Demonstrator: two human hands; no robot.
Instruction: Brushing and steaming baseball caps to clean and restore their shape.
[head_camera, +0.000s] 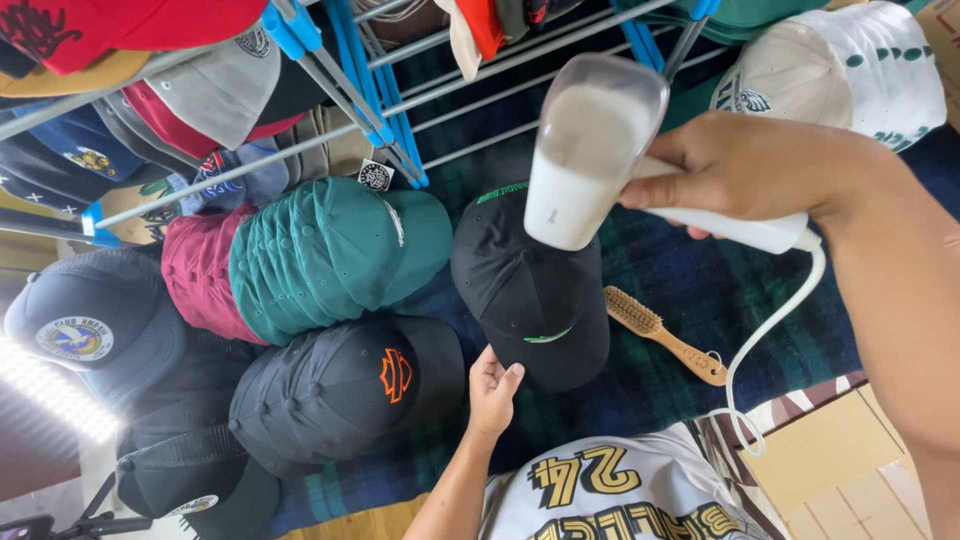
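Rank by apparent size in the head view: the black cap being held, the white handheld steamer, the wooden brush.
1. Black cap, largest.
2. White handheld steamer; it sits nearer the camera, so its size is likely exaggerated and the gap to the cap unsure.
3. Wooden brush, clearly smallest.

Even, sharp daylight; a bright light strip (55, 392) glares lower left.

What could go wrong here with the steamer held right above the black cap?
1. The left hand pinches the brim of the black cap just below the steamer held by the right hand; hot steam might reach those fingers.
2. The white cord hangs loose beside the wooden brush and could snag it.
3. The stacked green caps lie close by and might catch stray moisture.
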